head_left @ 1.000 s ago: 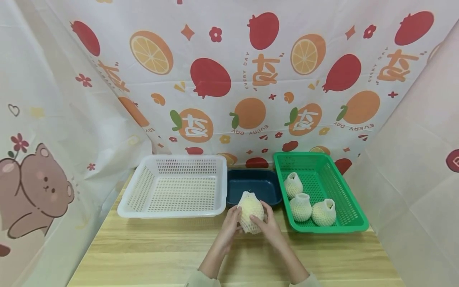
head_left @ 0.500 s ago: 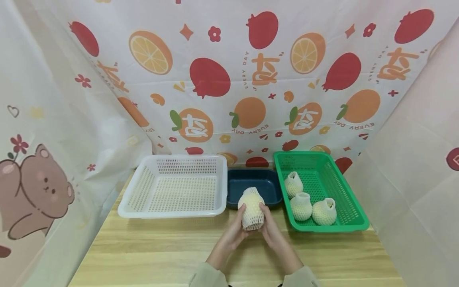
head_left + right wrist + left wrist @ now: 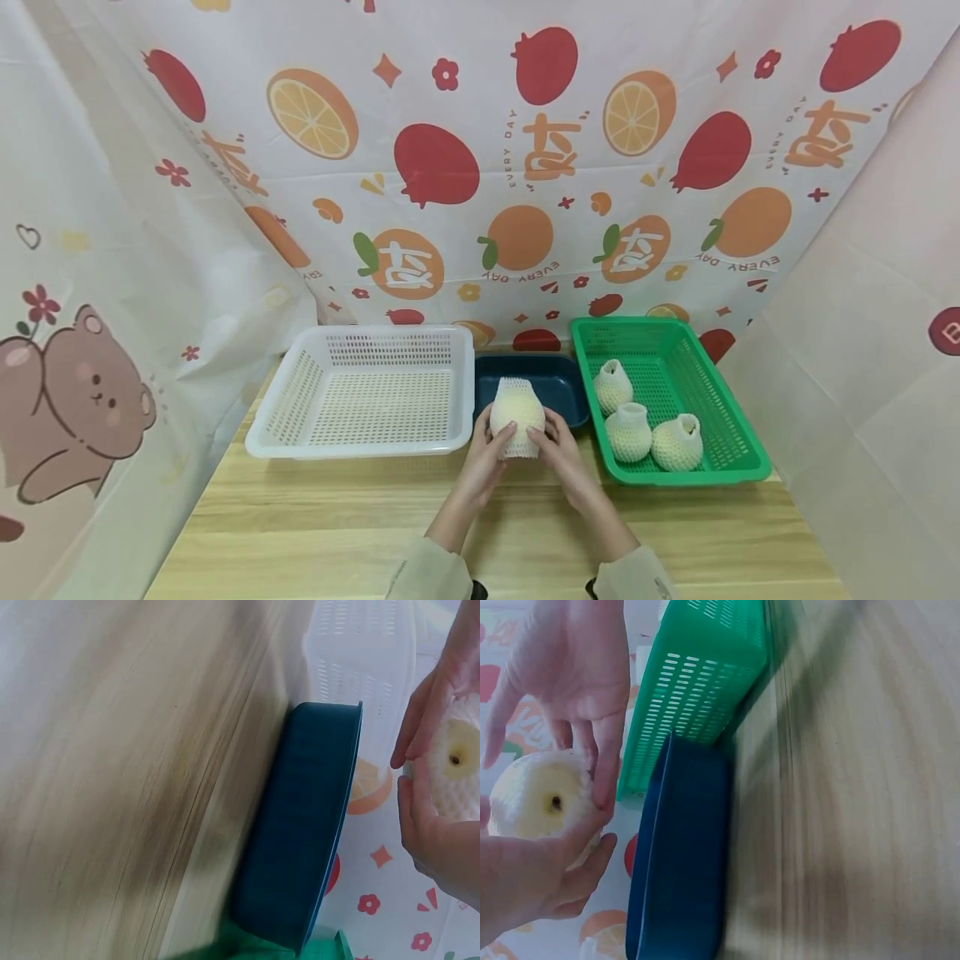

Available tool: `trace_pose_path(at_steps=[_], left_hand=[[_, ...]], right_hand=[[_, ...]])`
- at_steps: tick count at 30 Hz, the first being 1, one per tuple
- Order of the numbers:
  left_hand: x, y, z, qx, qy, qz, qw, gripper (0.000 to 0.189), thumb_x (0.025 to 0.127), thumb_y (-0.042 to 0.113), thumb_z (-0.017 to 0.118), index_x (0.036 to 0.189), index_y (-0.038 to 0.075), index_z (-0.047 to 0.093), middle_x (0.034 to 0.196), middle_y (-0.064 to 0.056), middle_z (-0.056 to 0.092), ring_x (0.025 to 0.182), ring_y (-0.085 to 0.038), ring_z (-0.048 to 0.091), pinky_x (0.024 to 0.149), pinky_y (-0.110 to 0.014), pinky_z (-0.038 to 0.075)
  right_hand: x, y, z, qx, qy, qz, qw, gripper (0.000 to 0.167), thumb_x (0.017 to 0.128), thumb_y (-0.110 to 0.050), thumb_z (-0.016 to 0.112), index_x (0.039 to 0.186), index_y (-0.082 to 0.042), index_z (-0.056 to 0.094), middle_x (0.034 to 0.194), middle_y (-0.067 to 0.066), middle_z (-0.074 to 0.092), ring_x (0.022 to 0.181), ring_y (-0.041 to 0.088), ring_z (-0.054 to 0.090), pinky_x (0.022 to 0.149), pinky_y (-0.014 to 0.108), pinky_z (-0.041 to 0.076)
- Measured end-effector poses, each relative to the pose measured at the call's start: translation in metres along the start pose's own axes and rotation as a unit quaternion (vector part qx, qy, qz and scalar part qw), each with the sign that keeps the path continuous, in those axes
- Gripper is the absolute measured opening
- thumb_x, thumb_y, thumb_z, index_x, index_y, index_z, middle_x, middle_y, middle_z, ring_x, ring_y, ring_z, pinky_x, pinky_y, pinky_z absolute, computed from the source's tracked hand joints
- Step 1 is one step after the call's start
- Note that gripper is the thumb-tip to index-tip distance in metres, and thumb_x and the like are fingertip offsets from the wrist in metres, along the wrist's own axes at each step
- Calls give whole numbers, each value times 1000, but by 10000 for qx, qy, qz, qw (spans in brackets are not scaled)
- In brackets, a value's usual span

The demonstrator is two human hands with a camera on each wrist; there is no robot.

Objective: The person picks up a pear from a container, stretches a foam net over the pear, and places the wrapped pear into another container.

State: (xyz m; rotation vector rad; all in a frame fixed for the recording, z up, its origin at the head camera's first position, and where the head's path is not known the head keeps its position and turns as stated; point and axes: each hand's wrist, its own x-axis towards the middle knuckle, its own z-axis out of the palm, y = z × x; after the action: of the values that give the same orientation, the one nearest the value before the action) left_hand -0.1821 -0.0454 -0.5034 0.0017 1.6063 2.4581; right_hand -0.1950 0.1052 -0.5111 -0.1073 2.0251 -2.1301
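Observation:
Both hands hold a round, pale yellow fruit (image 3: 517, 414) sleeved in a white foam net, in front of the dark blue tray in the head view. My left hand (image 3: 482, 457) grips its left side, thumb on the near face. My right hand (image 3: 564, 458) grips the right side, its thumb also on the near face. The net's gathered open end points up and away. From below, the left wrist view shows the fruit's (image 3: 544, 796) dark end spot inside the net's lower opening. That same spot appears on the fruit (image 3: 459, 757) in the right wrist view, cut by the frame edge.
A white perforated basket (image 3: 360, 450) stands at left. The dark blue tray (image 3: 564, 392) sits between it and a green perforated basket (image 3: 720, 400), which holds three netted fruits (image 3: 628, 433). All stand on a wooden table (image 3: 330, 517) before a fruit-print cloth.
Both hands have moved the fruit away from the body and slightly left, and its net's lower end has swung round. The grip of the fingers has shifted. Baskets and tray stay put.

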Motion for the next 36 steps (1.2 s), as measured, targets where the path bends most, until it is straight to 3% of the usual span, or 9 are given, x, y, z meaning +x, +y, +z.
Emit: trace_pose_path(at_steps=[4, 9, 12, 15, 19, 23, 29, 33, 36], left_hand=[[2, 3, 2, 265, 270, 40, 9993, 57, 99, 30, 42, 145, 12, 13, 120, -14, 36, 90, -12, 48, 72, -23, 43], [4, 5, 2, 558, 600, -4, 9966, 64, 96, 35, 48, 142, 2, 19, 127, -18, 37, 103, -20, 48, 86, -35, 42], [7, 3, 0, 423, 386, -181, 9982, 68, 95, 38, 49, 139, -5, 21, 125, -17, 42, 102, -18, 47, 92, -38, 37], [10, 1, -3, 26, -112, -386, 9992, 66, 96, 38, 45, 138, -5, 18, 120, -14, 46, 100, -15, 48, 93, -39, 36], [12, -2, -5, -617, -441, -525, 9957, 64, 97, 38, 42, 140, 4, 8, 126, -18, 39, 105, -20, 50, 94, -45, 38], [15, -3, -5, -785, -141, -447, 9958, 66, 96, 36, 48, 141, 8, 8, 128, -21, 36, 105, -22, 51, 90, -39, 44], [17, -4, -3, -427, 266, -247, 9984, 72, 93, 30, 55, 142, 8, 7, 133, -25, 30, 109, -25, 48, 88, -35, 45], [16, -4, 1, -47, 549, -68, 9985, 76, 90, 26, 60, 142, 8, 8, 138, -27, 25, 115, -31, 43, 91, -37, 42], [14, -6, 3, 563, 803, 166, 9950, 78, 88, 26, 63, 142, 7, 11, 139, -26, 26, 119, -34, 39, 93, -39, 41]], right_hand=[[5, 1, 2, 94, 3, 210, 9997, 75, 90, -34, 59, 142, 0, 16, 140, 24, 29, 115, 29, 43, 90, 38, 43], [9, -1, 2, 376, -9, 382, 9986, 73, 90, -33, 59, 140, 2, 18, 134, 22, 36, 105, 22, 49, 84, 31, 45], [9, -3, 1, 676, -173, 414, 9967, 65, 92, -29, 55, 139, 2, 22, 127, 21, 41, 99, 17, 51, 81, 29, 44], [10, -4, 0, 796, -409, 402, 9952, 57, 95, -27, 51, 137, 1, 25, 122, 18, 43, 98, 17, 50, 84, 31, 42], [11, -5, -1, 334, -534, 264, 9977, 57, 94, -29, 52, 137, 2, 31, 125, 16, 44, 112, 23, 44, 98, 40, 32], [13, -8, -2, -2, -394, 143, 9991, 60, 91, -29, 57, 136, 3, 34, 132, 19, 42, 120, 29, 38, 102, 48, 27], [15, -11, -1, -177, -167, 195, 9995, 67, 89, -33, 60, 140, -2, 30, 139, 21, 34, 117, 32, 43, 94, 53, 36], [15, -16, 0, -539, -82, 243, 9982, 72, 87, -37, 62, 141, -4, 29, 140, 21, 32, 114, 32, 46, 90, 50, 41], [16, -20, -2, -677, -1, 245, 9974, 73, 87, -37, 62, 141, -2, 28, 139, 23, 33, 113, 33, 47, 88, 47, 44]])
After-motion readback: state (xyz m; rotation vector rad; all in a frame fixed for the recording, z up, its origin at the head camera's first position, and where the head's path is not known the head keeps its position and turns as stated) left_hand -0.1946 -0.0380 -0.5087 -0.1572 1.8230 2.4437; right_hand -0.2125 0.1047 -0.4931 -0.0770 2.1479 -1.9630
